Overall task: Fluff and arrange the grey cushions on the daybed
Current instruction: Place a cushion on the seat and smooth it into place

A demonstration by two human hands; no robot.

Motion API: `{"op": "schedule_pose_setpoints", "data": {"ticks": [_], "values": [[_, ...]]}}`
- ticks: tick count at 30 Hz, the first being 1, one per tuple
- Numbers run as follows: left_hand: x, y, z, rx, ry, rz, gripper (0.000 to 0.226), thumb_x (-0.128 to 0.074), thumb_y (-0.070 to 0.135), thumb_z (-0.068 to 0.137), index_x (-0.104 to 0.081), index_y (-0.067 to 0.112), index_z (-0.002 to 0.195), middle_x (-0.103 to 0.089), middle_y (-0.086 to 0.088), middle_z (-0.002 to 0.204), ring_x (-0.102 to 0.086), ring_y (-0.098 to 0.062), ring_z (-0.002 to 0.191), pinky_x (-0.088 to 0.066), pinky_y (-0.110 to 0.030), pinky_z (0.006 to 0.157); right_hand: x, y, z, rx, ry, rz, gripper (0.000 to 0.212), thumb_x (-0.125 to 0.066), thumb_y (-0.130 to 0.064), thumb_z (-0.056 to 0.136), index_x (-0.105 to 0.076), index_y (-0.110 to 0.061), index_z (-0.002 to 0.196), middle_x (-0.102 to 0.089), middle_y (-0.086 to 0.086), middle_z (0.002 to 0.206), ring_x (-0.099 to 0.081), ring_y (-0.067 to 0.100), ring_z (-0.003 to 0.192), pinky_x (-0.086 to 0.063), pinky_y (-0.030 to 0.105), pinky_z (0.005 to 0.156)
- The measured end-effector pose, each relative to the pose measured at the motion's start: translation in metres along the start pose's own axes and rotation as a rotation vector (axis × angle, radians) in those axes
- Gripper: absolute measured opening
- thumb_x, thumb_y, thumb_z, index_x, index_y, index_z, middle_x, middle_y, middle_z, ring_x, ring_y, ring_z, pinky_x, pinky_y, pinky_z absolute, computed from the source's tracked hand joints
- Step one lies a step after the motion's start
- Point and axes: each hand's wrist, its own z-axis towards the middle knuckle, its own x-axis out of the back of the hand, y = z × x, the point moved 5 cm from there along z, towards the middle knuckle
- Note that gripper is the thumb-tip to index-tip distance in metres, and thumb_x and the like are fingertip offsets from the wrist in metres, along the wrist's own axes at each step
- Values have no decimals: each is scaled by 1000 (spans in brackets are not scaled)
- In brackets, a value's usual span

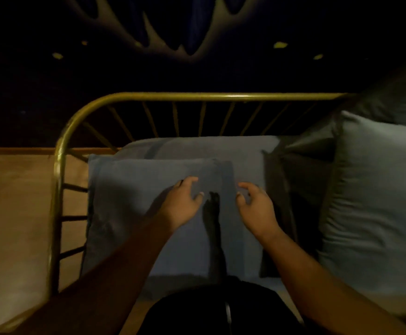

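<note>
Head view, dim light. I see my left hand (184, 204) and right hand (257, 209) held side by side over the flat grey cushion (129, 201), which lies on the daybed mattress (245, 151) at the end by the curved brass rail (62, 151). Each grip is spread, fingers loosely curled, pinching nothing; whether the fingertips touch the fabric I cannot tell in this blur. A dark narrow shape (213, 226) lies between my hands, possibly a shadow. A larger pale cushion (376, 201) stands upright to the right, with a darker cushion (395, 100) behind it.
</note>
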Motion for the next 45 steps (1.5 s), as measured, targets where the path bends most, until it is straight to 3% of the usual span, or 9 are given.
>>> {"op": "schedule_pose_setpoints", "data": {"ticks": [10,14,16,19,22,28,33,41,45], "values": [[-124,195,-7,-293,-191,-4,50,-58,29,88,-41,19,134,-49,-10,139,-48,-25,126,-37,-31,103,201,102,-19,-25,442,78,30,-55,-17,82,-65,-10,110,-60,18,111,-58,34,105,-44,38,96],[-185,237,-12,-183,-324,-70,95,-63,48,78,-9,13,148,-31,-11,153,-34,-25,139,-29,-35,114,265,162,-23,-116,588,142,35,-53,-24,78,-65,-10,108,-56,19,113,-56,38,105,-45,45,98],[-212,256,-15,-117,-360,-189,103,-65,46,77,2,12,148,-28,-7,153,-33,-19,138,-27,-26,110,290,189,-20,-166,602,148,36,-53,-25,82,-61,-12,114,-50,19,123,-49,37,115,-41,48,102],[-240,281,-9,-49,-271,-407,93,-72,35,76,-12,18,145,-41,-3,144,-46,-13,118,-34,-23,99,310,231,-13,-288,550,127,40,-56,-24,88,-51,-19,127,-32,11,146,-29,30,135,-30,47,112],[-251,288,8,27,-85,-468,109,-83,52,51,-27,16,138,-48,-8,139,-51,-24,122,-39,-37,107,312,258,-8,-323,459,113,50,-54,-27,89,-40,-23,137,-21,10,154,-20,32,141,-24,45,115],[-264,310,-5,-132,-42,-491,59,-68,16,81,-42,6,133,-55,-11,133,-54,-24,120,-41,-33,102,309,271,-26,-254,463,162,52,-50,-29,92,-36,-22,141,-22,8,156,-20,31,142,-22,45,116],[-257,327,-41,-295,-19,-569,64,-66,20,82,-36,15,138,-52,-8,138,-53,-25,122,-41,-45,107,321,275,-55,-198,523,114,56,-47,-44,91,-32,-26,142,-22,9,156,-20,31,141,-22,44,115],[-172,337,-90,-541,-74,-643,47,-63,4,83,-50,11,127,-66,-2,110,-65,-6,92,-53,-18,80,332,229,-93,-151,697,246,63,-42,-53,90,-21,-33,146,-13,5,158,-14,29,144,-19,46,116],[-101,308,-105,-571,-47,-686,36,-61,3,84,-57,21,115,-68,2,104,-66,-9,90,-55,-23,80,314,186,-96,-72,705,269,73,-45,-57,87,-7,-38,147,-1,4,160,-5,31,145,-14,49,116]]}}
